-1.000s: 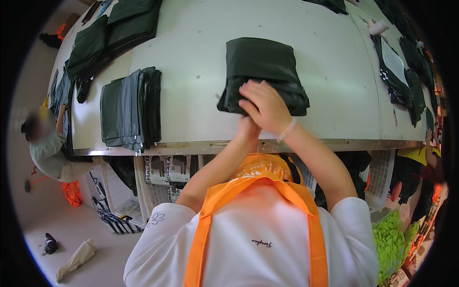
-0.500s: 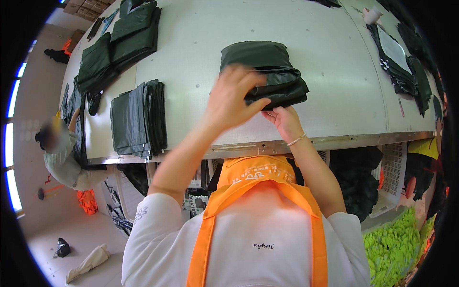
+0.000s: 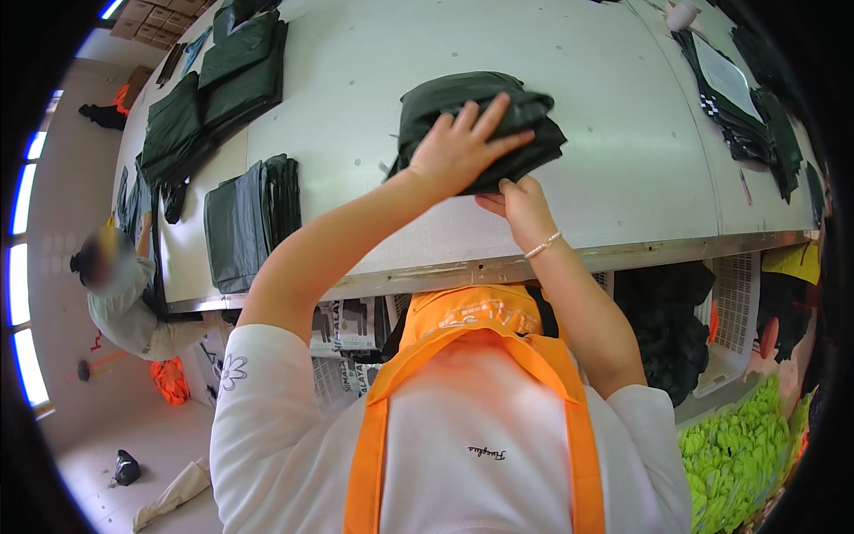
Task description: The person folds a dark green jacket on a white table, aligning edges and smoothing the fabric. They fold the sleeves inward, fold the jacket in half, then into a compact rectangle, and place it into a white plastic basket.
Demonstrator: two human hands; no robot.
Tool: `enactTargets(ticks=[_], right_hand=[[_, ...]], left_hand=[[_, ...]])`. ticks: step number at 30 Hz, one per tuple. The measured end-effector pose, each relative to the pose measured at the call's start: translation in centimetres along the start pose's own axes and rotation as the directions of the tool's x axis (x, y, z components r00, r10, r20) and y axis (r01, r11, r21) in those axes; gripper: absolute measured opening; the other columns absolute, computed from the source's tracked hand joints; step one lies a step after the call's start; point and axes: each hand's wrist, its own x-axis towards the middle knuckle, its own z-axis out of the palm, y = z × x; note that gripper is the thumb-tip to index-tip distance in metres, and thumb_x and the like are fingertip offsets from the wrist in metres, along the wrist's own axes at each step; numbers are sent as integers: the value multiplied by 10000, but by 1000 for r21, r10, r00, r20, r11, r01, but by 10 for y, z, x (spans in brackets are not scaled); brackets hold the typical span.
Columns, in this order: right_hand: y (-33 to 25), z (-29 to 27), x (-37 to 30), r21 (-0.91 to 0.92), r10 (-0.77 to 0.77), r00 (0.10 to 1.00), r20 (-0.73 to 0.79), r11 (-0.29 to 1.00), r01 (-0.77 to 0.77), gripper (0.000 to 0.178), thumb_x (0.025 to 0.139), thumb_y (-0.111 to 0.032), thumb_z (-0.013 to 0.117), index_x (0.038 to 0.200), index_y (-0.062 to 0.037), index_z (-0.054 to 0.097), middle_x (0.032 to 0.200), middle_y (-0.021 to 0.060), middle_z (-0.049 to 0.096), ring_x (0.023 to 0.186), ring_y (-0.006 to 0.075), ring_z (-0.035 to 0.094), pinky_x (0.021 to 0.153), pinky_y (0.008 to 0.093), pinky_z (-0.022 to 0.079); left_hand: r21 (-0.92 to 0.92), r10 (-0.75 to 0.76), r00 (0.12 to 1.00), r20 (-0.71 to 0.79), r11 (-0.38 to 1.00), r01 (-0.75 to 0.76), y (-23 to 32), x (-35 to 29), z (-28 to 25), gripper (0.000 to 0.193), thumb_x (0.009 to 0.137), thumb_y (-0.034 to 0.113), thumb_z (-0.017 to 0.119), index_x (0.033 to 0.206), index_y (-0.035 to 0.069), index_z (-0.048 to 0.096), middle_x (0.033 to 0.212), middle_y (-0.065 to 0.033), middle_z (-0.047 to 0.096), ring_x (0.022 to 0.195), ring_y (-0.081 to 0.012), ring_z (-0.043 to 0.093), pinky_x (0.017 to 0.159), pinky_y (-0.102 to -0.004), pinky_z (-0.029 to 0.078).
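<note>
On the table in front of me lies a folded bundle of dark green, slightly shiny fabric [image 3: 436,98]. My left hand [image 3: 461,151] rests palm-down across its top, fingers spread out. At the bundle's near edge, my right hand [image 3: 519,210] has its thumb and fingers closed on the edge of the fabric. The layers under both hands are partly hidden.
A stack of folded dark green pieces [image 3: 240,227] stands to the left, with more dark green fabric [image 3: 240,71] beyond it. Another dark pile [image 3: 738,111] lies at the far right. White crates [image 3: 737,311] sit below the table edge. Another person [image 3: 120,285] works at the left.
My left hand has come down and rightward onto the bundle, its fingers spreading over the top. The fabric's upper folds have shifted. My right hand stays at the near edge.
</note>
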Motion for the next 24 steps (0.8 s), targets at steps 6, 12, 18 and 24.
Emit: enactTargets(ticks=[6, 12, 18, 24], right_hand=[[-3, -15, 1, -131, 14, 999, 37, 991, -9, 252, 925, -50, 334, 1086, 90, 468, 1026, 167, 580, 884, 251, 645, 828, 367, 560], [8, -34, 1, -642, -399, 915, -57, 717, 272, 274, 855, 17, 471, 1128, 31, 488, 1062, 177, 578, 867, 277, 609, 766, 383, 513], [-18, -22, -2, -857, -663, 577, 476, -203, 474, 107, 737, -25, 563, 830, -33, 616, 886, 110, 574, 880, 258, 564, 750, 369, 451], [-5, -50, 38, -907, -301, 906, 297, -386, 169, 140, 806, -146, 565, 868, -79, 672, 936, 90, 595, 841, 246, 569, 728, 365, 456]], left_hand=[[-233, 35, 998, 59, 972, -20, 16, -18, 7, 630, 803, 347, 612, 1383, 235, 393, 1455, -190, 282, 1160, -322, 440, 875, -383, 424], [-186, 41, 998, 45, 982, -32, 2, 1, 8, 715, 770, 125, 585, 1417, 60, 287, 1358, -173, 414, 954, -249, 549, 700, -305, 516], [-328, 29, 994, 105, 945, 7, -4, 27, -3, 691, 738, 25, 567, 1381, 5, 314, 1351, -120, 429, 894, -245, 562, 652, -314, 557], [-374, 116, 970, 212, 927, -29, 10, 35, 8, 697, 716, 6, 583, 1371, 70, 355, 1473, -92, 295, 893, -263, 554, 662, -329, 562]])
